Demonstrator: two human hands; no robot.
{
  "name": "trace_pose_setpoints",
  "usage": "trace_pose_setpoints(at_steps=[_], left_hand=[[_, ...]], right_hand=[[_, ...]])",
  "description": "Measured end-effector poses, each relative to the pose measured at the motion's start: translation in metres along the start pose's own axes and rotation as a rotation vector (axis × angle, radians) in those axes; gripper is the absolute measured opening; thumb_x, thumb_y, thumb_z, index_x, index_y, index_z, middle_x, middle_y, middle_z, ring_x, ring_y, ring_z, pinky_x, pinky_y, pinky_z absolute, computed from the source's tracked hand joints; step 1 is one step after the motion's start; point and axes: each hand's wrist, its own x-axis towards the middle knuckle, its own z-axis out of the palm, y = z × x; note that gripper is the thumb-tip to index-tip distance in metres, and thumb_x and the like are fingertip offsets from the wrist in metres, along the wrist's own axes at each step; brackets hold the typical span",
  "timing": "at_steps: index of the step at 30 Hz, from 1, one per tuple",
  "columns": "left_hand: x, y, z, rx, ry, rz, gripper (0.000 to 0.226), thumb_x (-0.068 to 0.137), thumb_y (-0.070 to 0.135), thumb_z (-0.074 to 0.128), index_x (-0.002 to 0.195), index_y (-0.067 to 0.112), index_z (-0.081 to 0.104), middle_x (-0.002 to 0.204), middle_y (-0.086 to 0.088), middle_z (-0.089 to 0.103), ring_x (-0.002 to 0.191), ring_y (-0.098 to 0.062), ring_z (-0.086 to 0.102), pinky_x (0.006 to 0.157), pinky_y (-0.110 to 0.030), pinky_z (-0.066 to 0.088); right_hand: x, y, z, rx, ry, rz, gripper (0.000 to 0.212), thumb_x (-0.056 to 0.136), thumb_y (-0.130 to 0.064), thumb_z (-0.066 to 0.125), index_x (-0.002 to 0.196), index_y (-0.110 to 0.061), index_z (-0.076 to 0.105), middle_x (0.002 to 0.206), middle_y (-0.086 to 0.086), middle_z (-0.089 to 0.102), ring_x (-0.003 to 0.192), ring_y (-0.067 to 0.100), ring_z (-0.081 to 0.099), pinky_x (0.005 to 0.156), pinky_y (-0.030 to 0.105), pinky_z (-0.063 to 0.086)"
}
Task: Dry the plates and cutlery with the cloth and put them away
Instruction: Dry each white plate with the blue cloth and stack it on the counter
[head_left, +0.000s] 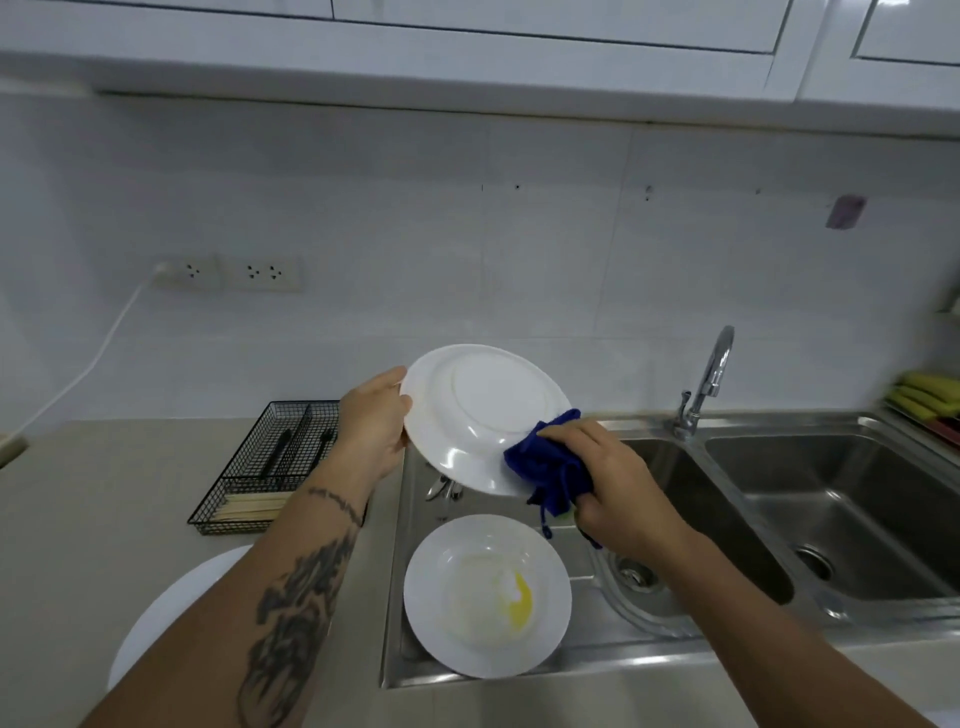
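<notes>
My left hand (371, 423) grips the left rim of a white plate (475, 410), held tilted above the drainboard with its underside toward me. My right hand (605, 480) holds a bunched blue cloth (550, 465) against the plate's lower right rim. A second white plate (483, 592) lies flat on the drainboard below, with a yellow smear near its middle. Metal cutlery (441, 488) peeks out under the raised plate. A third white plate (171, 618) lies on the counter, partly hidden by my left forearm.
A black wire cutlery basket (270, 462) with dark utensils and wooden sticks stands on the beige counter at left. The double steel sink (810, 499) and tap (709, 379) are at right. Green and yellow items (930, 397) lie at far right. Wall sockets (228, 273) with a white cable sit on the backsplash.
</notes>
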Motion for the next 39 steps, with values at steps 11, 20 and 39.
trace_pose_setpoints(at_steps=[11,20,39], left_hand=[[-0.021,-0.004,0.027,0.232,-0.178,0.212,0.052,0.083,-0.014,0.045,0.105,0.021,0.075,0.103,-0.003,0.075,0.095,-0.021,0.070,0.079,-0.035,0.059],[-0.016,0.001,0.005,0.335,-0.144,0.252,0.044,0.085,-0.009,0.049,0.090,0.028,0.074,0.090,0.006,0.073,0.084,-0.015,0.067,0.072,-0.027,0.053],[-0.015,-0.008,0.013,0.190,-0.115,0.089,0.045,0.089,-0.015,0.043,0.098,0.018,0.074,0.099,0.001,0.073,0.092,-0.014,0.067,0.088,-0.032,0.055]], right_hand=[[0.051,-0.064,0.017,0.194,0.261,0.229,0.055,0.066,-0.019,0.058,0.119,-0.021,0.044,0.111,-0.004,0.056,0.100,0.024,0.055,0.080,0.035,0.045],[0.025,-0.020,0.023,0.128,0.291,0.290,0.061,0.068,-0.007,0.048,0.126,-0.019,0.064,0.130,0.003,0.063,0.120,0.028,0.056,0.103,0.044,0.045],[0.031,-0.012,0.008,0.258,0.335,0.409,0.050,0.076,-0.005,0.049,0.117,-0.028,0.066,0.103,-0.008,0.071,0.095,0.021,0.064,0.075,0.026,0.043]])
